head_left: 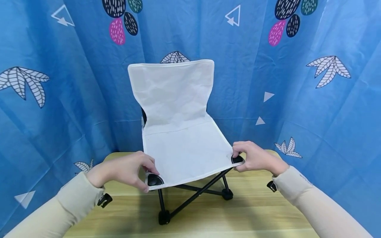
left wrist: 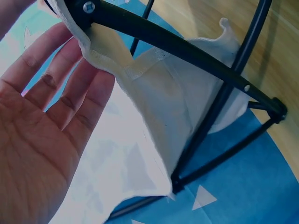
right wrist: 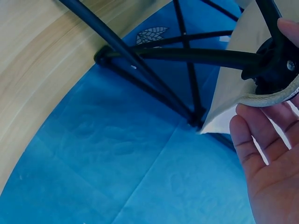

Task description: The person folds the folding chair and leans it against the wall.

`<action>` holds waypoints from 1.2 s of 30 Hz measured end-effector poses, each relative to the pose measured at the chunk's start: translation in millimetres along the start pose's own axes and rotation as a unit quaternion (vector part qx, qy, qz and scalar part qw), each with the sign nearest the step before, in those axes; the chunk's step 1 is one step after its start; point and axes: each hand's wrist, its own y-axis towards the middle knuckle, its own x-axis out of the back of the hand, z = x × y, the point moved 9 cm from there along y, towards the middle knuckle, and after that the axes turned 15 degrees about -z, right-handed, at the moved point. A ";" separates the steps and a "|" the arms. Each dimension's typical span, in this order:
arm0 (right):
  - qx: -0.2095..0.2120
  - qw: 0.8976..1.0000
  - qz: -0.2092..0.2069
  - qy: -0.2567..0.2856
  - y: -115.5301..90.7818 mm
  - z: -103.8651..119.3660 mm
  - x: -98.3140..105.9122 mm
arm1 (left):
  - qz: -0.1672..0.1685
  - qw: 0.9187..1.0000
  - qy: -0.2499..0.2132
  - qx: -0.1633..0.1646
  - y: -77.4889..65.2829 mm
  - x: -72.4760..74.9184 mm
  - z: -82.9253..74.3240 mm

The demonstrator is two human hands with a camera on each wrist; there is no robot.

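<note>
A white fabric folding chair (head_left: 181, 148) with a crossed black frame stands unfolded, its backrest (head_left: 172, 89) at the far side. At the seat's front left corner, my left hand (head_left: 131, 170) pinches the edge beside a black corner cap (head_left: 155, 180), thumb low and fingers on top. The front right corner is held likewise by my right hand (head_left: 254, 157), around another black cap (head_left: 237, 159). From below, the left wrist view shows the left fingers (left wrist: 96, 88) against the fabric edge. In the right wrist view a black joint (right wrist: 275, 65) sits under the corner by the right fingers (right wrist: 252, 121).
The chair's black feet (head_left: 164, 217) rest on a wood-grain table (head_left: 238, 211) with a rounded far edge. A blue patterned curtain (head_left: 244, 66) hangs behind and along both sides. Black strap clips (head_left: 105, 200) show at both sleeve cuffs.
</note>
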 end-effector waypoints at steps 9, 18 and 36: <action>-0.002 1.000 -0.003 0.007 -4.3 1.5 1.8 | -0.005 0.999 -0.003 0.041 -3.0 2.6 15.6; -0.006 1.000 -0.012 0.012 -8.0 3.7 3.9 | -0.026 0.999 0.018 0.028 -3.1 6.0 20.4; -0.023 0.999 -0.034 -0.024 -11.3 2.4 6.9 | -0.066 0.997 0.005 0.041 -0.4 6.2 40.0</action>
